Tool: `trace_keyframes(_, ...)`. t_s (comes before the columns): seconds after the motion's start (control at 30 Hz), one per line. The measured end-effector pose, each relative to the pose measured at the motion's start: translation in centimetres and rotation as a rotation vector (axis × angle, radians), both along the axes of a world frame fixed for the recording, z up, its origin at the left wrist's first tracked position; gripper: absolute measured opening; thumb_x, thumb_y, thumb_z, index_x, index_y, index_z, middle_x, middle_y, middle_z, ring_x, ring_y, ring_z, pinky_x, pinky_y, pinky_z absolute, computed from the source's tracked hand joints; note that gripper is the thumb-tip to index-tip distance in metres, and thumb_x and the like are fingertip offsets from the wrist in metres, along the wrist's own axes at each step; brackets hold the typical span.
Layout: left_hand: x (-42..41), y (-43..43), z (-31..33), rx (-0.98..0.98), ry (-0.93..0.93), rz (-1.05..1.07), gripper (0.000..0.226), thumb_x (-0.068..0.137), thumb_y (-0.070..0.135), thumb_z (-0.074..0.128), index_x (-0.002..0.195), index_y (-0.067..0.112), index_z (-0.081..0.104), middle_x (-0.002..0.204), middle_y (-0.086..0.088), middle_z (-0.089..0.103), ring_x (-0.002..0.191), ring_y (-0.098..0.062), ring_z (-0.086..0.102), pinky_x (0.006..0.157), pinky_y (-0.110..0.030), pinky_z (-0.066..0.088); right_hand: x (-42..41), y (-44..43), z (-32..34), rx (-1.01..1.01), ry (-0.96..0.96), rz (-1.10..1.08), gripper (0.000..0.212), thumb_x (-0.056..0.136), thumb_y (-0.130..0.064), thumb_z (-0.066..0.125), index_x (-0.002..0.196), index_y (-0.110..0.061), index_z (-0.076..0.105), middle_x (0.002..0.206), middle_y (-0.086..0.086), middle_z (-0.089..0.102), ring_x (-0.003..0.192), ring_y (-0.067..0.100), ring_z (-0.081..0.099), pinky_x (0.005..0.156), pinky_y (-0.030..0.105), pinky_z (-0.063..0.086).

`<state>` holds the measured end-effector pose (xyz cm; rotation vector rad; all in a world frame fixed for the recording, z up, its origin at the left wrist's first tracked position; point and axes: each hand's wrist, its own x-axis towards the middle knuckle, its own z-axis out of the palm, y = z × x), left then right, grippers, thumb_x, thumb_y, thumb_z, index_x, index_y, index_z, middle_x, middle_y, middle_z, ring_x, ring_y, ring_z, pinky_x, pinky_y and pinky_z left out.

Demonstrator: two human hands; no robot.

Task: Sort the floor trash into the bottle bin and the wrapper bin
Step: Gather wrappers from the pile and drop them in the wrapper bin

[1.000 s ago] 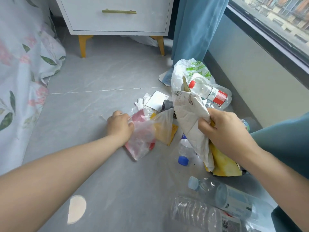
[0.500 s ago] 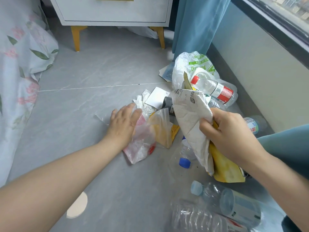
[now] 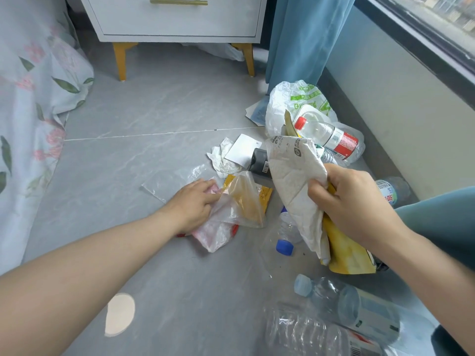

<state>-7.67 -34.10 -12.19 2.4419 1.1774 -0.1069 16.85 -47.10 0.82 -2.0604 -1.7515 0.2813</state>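
Trash lies in a heap on the grey floor. My right hand [image 3: 352,199] is shut on a crumpled white paper wrapper [image 3: 295,181] together with a yellow packet [image 3: 344,255], held above the floor. My left hand [image 3: 195,204] rests on a pile of clear and pink plastic wrappers [image 3: 231,214], fingers pinching the film. A small blue-capped bottle [image 3: 285,237] lies between my hands. A red-capped bottle [image 3: 329,136] sits in a white and green plastic bag [image 3: 290,101]. Two clear bottles [image 3: 347,307] lie at the lower right. No bin is visible.
A white nightstand [image 3: 177,19] on yellow legs stands at the back. A floral bedsheet [image 3: 28,104] hangs on the left. A blue curtain [image 3: 300,34] and the wall under the window bound the right. White paper scraps [image 3: 239,152] and a dark bottle [image 3: 259,163] lie in the heap.
My left hand opened from a fist, flattened over the plastic wrappers, then slid right and pinched them. My right hand kept hold of the white wrapper and yellow packet.
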Motion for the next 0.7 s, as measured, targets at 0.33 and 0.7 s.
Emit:
trace_keyframes(0.33, 0.5, -0.2, 0.9, -0.262, -0.12, 0.188, 0.052, 0.099, 0.045, 0.026, 0.136, 0.019, 0.052, 0.157, -0.005, 0.025, 0.145, -0.019, 0.02, 0.116, -0.025, 0.016, -0.1, 0.0, 0.3, -0.002, 0.009, -0.024, 0.036, 0.089, -0.024, 0.05, 0.065, -0.003, 0.033, 0.058, 0.016, 0.042, 0.056, 0.022, 0.031, 0.05, 0.041, 0.031)
trace_keyframes(0.7, 3.2, 1.0, 3.8, -0.186, 0.145, 0.302, 0.142, 0.037, 0.092, 0.058, 0.152, 0.034, -0.001, 0.159, 0.003, -0.019, 0.146, -0.029, -0.018, 0.115, -0.059, -0.003, 0.1, -0.1, 0.4, 0.001, 0.016, -0.015, 0.036, 0.089, -0.024, 0.05, 0.065, -0.003, 0.034, 0.059, 0.018, 0.043, 0.057, 0.021, 0.031, 0.051, 0.039, 0.029)
